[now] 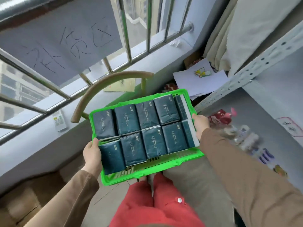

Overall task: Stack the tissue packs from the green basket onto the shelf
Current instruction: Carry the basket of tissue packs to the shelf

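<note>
Item: green basket [164,163], carried level between both hands, likely to keep load from sliding.
Contents: dark tissue packs [148,126], two flat rows, all inside rim.
Left hand [92,154]: fingers curled on left rim, thumb beside nearest pack.
Right hand [200,124]: gripping right rim, packs just inboard.
Shelf [268,102]: to right, packs not yet on it.

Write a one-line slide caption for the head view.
Both hands, left hand and right hand, grip a green basket packed with dark tissue packs beside a grey metal shelf.
</note>
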Motion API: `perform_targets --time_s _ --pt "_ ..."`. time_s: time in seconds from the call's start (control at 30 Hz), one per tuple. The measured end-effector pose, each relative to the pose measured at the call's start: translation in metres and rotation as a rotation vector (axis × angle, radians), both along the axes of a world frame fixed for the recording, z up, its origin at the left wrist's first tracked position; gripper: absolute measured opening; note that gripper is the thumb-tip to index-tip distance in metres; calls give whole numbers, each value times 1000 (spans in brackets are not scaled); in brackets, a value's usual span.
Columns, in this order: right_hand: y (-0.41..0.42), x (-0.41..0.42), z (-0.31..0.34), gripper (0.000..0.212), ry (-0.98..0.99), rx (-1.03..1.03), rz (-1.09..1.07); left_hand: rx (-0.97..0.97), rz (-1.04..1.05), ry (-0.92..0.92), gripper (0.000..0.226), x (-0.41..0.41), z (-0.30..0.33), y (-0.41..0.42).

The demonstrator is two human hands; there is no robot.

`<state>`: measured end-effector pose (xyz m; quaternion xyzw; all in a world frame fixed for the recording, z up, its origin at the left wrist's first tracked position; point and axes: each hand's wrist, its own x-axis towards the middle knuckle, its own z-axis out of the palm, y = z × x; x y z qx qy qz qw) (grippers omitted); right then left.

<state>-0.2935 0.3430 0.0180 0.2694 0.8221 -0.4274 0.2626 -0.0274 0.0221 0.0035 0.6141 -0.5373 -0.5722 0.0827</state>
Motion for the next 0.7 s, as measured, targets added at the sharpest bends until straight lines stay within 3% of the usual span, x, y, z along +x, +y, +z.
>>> perform_targets --time_s 0.3,0.47,0.6,0.7 --pt "193 129 44 38 85 -118 -654 -168 -609 -36 25 -91 45 110" --pt "323 229 65 9 125 -79 -846 -114 -836 34 27 -110 55 241" --pt "437 327 69 32 163 -55 -1043 -80 -1012 95 24 -95 62 376" --pt "518 394 71 34 148 -3 -1062 -54 -1126 103 24 -68 59 478"
